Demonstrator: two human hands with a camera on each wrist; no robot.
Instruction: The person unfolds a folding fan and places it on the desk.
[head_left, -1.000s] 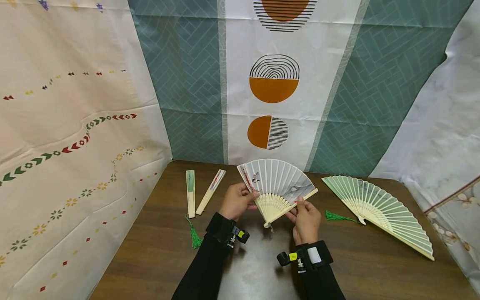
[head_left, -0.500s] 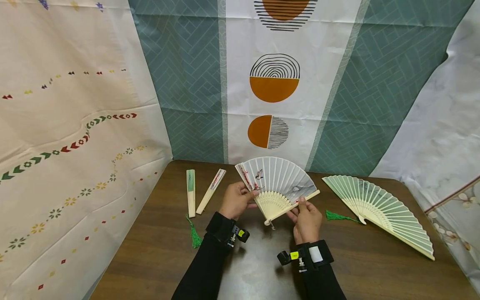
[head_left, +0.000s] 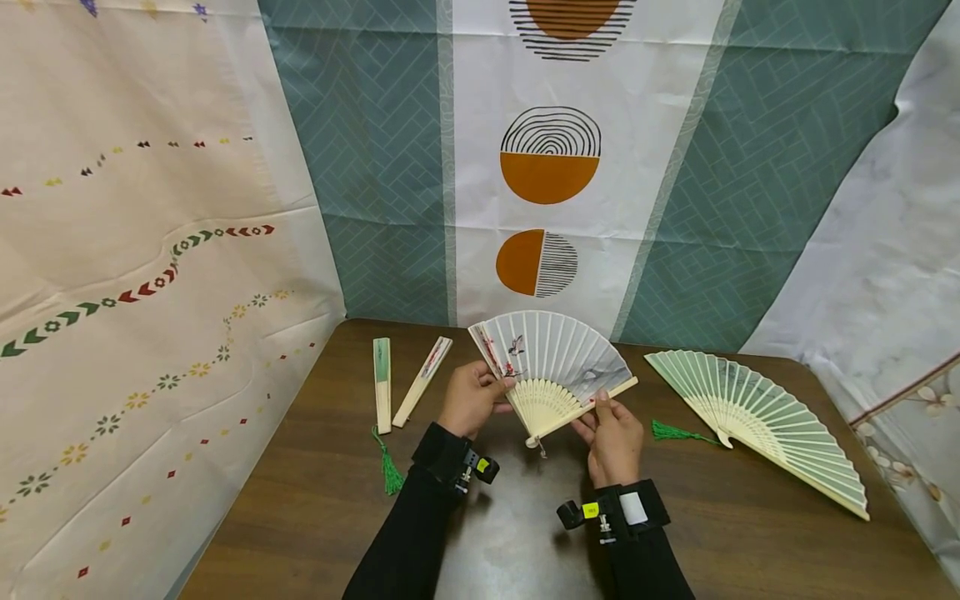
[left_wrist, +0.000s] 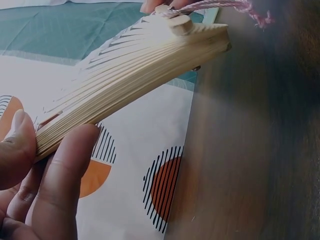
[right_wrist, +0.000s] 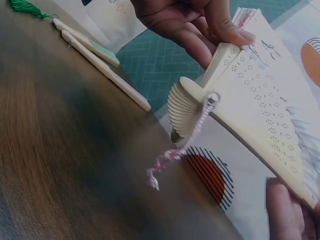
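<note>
Two folded fans (head_left: 405,383) lie side by side at the left of the brown surface (head_left: 315,500). In the middle, above the surface, the left hand (head_left: 471,398) pinches one outer rib of a half-spread white fan (head_left: 555,362) and the right hand (head_left: 613,437) pinches the other. A fully spread green fan (head_left: 757,417) lies flat to the right.

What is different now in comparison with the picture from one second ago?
The white fan has spread slightly wider, its left edge moving left and up. The left hand and right hand keep gripping its outer ribs. The green fan and two folded fans lie unmoved.
</note>
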